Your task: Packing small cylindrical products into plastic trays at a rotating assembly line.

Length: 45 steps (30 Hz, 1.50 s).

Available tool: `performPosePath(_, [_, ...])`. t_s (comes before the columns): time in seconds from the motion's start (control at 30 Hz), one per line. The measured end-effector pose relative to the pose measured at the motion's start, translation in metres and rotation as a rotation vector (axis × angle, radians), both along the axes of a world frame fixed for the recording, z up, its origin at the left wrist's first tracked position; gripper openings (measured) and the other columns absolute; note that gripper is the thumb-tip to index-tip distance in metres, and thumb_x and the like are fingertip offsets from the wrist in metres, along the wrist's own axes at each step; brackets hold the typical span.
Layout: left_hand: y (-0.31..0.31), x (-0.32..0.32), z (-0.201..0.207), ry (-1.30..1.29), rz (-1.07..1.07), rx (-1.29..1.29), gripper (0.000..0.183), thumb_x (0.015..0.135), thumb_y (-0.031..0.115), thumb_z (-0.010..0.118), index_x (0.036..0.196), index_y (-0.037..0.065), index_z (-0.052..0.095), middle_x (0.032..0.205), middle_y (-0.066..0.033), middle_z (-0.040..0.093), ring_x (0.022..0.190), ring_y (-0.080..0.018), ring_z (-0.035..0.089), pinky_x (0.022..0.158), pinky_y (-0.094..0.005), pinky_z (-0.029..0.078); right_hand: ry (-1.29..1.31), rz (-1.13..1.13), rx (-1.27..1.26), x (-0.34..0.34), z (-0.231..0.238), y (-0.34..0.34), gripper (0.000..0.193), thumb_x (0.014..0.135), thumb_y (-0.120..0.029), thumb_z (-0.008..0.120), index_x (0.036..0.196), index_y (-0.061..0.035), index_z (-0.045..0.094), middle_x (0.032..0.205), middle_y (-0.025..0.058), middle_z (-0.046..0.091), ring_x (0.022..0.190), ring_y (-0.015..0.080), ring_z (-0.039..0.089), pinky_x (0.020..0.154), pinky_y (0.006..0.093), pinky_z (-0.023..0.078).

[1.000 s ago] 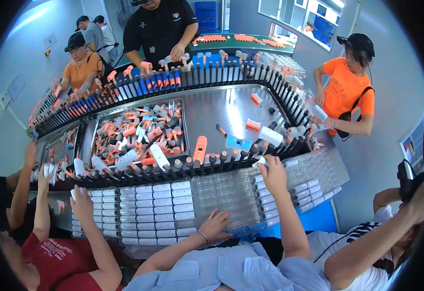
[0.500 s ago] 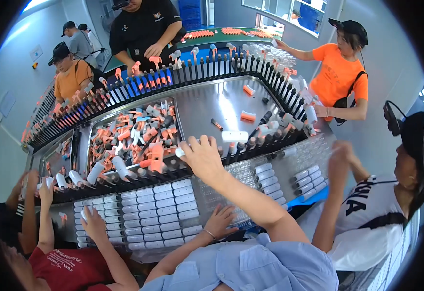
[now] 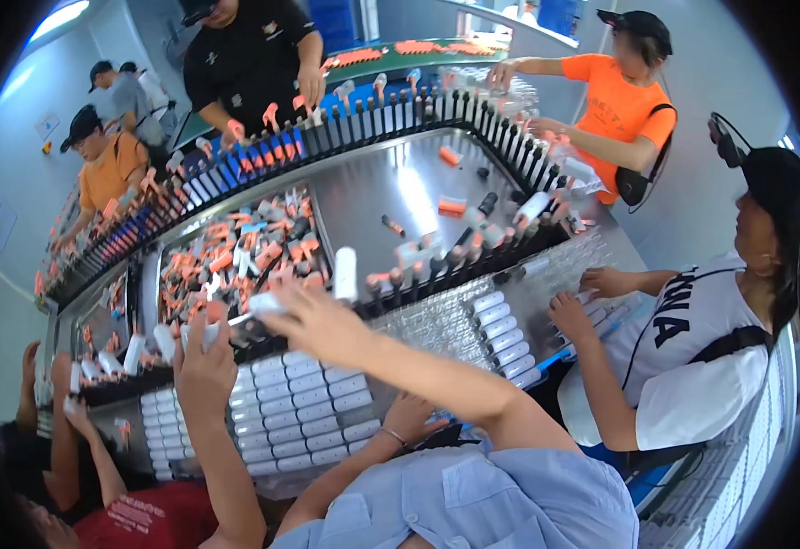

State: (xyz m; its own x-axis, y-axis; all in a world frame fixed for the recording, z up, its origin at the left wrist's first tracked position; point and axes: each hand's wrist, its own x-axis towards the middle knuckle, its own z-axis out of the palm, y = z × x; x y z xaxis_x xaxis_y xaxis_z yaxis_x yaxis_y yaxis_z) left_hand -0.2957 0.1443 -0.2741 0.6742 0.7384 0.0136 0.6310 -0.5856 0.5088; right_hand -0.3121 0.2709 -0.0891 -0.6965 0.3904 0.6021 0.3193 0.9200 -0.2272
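Observation:
My right hand (image 3: pixel 322 325) reaches over the near rail, blurred by motion, its fingertips at a white plastic shell (image 3: pixel 265 303). I cannot tell whether they grip it or only touch it. Upright on the rail, just right of these fingers, stands another white shell (image 3: pixel 346 274). My left hand (image 3: pixel 411 417) rests at the table's near edge, fingers stretched out and holding nothing; my right forearm passes above it. Rows of white rounded shells (image 3: pixel 276 403) lie left of my left hand.
Black pegs (image 3: pixel 391 119) ring a metal tray (image 3: pixel 372 183); orange and grey parts (image 3: pixel 235 252) are heaped in its left section. Bubble wrap (image 3: pixel 427 320) covers the near table. A co-worker's hand (image 3: pixel 206 375) rises close by on my left; another co-worker's hands (image 3: pixel 583 306) work on my right.
My right hand has moved left along the near rail. White shells on the near pegs have shifted left. A co-worker's hand has risen to the rail beside mine. My left hand stays put.

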Motion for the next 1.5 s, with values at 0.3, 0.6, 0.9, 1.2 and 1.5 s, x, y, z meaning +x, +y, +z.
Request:
performPosePath(0.3, [0.032, 0.046, 0.033, -0.331, 0.186, 0.16, 0.031, 0.078, 0.032, 0.062, 0.098, 0.008, 0.06, 0.107, -0.0092, 0.054, 0.103, -0.0273, 0.051, 0.098, -0.0488, 0.03, -0.187, -0.844, -0.21, 0.239, -0.102, 0.02, 0.026, 0.07, -0.014, 0.064, 0.094, -0.0055, 0.06, 0.1, 0.0179, 0.055, 0.091, 0.034, 0.053, 0.075, 0.0422, 0.047])
performPosePath(0.6, [0.088, 0.122, 0.02, -0.111, 0.174, 0.179, 0.03, 0.076, 0.025, 0.06, 0.103, 0.012, 0.06, 0.111, -0.0095, 0.052, 0.103, -0.0281, 0.049, 0.086, -0.0418, 0.039, -0.626, -0.771, -0.662, 0.306, -0.145, 0.074, 0.042, 0.069, -0.027, 0.065, 0.106, -0.0079, 0.059, 0.114, 0.0195, 0.05, 0.102, 0.0349, 0.054, 0.083, 0.0434, 0.047])
performPosePath(0.9, [0.117, 0.167, 0.014, -0.073, 0.169, 0.332, 0.022, 0.083, 0.02, 0.048, 0.098, 0.008, 0.059, 0.093, -0.0109, 0.056, 0.094, -0.026, 0.052, 0.082, -0.0403, 0.039, 0.14, -1.01, -0.716, 0.303, -0.096, 0.031, 0.036, 0.091, -0.035, 0.042, 0.094, -0.002, 0.054, 0.093, 0.0248, 0.059, 0.088, 0.0434, 0.055, 0.076, 0.0489, 0.043])
performPosePath(1.2, [0.164, 0.206, 0.049, 0.119, 0.265, -0.125, 0.022, 0.083, 0.022, 0.052, 0.085, 0.007, 0.068, 0.091, -0.0147, 0.062, 0.089, -0.032, 0.061, 0.072, -0.0429, 0.049, 0.506, -1.112, -0.838, 0.36, -0.175, 0.023, 0.059, 0.093, -0.046, 0.029, 0.094, 0.0054, 0.058, 0.089, 0.0246, 0.06, 0.079, 0.0337, 0.06, 0.075, 0.0424, 0.043])
performPosePath(1.5, [0.124, 0.175, 0.059, -0.292, 0.313, 0.03, 0.024, 0.085, 0.021, 0.051, 0.088, -0.003, 0.051, 0.091, -0.0258, 0.055, 0.08, -0.041, 0.057, 0.07, -0.0474, 0.045, 0.715, -0.673, -0.885, 0.313, -0.041, 0.01, 0.031, 0.094, -0.028, 0.041, 0.101, -0.001, 0.054, 0.072, 0.0054, 0.055, 0.056, 0.0112, 0.051, 0.049, 0.0251, 0.043])
